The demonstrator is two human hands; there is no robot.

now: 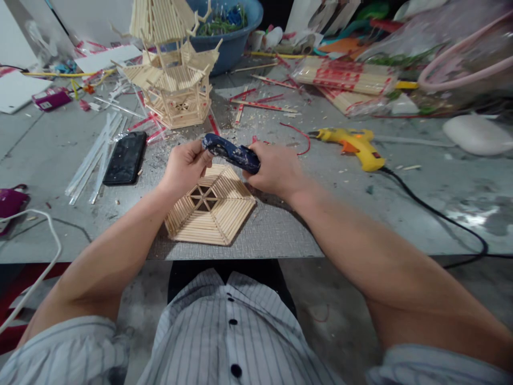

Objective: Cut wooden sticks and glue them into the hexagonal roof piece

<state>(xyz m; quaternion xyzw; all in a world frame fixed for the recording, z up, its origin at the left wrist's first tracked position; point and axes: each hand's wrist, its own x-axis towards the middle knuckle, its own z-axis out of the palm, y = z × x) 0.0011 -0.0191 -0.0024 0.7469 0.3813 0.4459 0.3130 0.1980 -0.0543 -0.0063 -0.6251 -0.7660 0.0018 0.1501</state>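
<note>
My right hand is wrapped round one end of a dark blue, scuffed hand tool; its exact kind is hard to make out. At the tool's other end my left hand is closed in a pinch, and whatever sits between its fingertips is hidden. Under both hands a hexagonal panel of thin wooden sticks lies flat on the table, with a small spoked opening in its middle. Behind them stands a pagoda model made of the same kind of sticks.
A yellow hot glue gun lies to the right, its black cord running over the table edge. Left are a black phone and clear glue sticks. Wrapped stick bundles and a blue basin stand at the back.
</note>
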